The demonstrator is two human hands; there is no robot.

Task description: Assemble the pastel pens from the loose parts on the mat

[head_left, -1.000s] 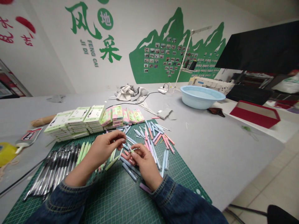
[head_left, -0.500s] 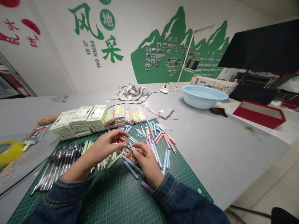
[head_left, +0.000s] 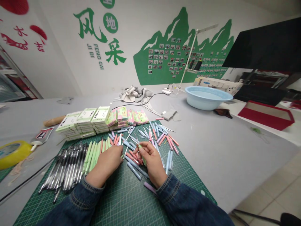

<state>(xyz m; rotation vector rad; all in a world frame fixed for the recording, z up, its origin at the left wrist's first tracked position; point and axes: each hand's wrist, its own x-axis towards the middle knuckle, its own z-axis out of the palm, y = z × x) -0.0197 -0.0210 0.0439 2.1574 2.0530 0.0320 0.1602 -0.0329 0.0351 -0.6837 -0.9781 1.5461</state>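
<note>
Fingers of right hand [head_left: 152,164] closed in pinch on slim green pen [head_left: 143,160], mid-barrel: light, stiff, slick plastic, firm grip needed. Left hand [head_left: 105,164] curled beside loose pens [head_left: 134,167], grip unclear.

From my end of the link, the pastel pen barrels [head_left: 164,139] read as smooth matt plastic, while the clear pen barrels [head_left: 68,169] shine glossy. The cutting mat [head_left: 113,201] looks matt and slightly rough, the pen packets [head_left: 101,114] look like printed paper card, the basin [head_left: 207,97] is shiny plastic, and the sleeve [head_left: 188,204] is denim cloth.
</note>
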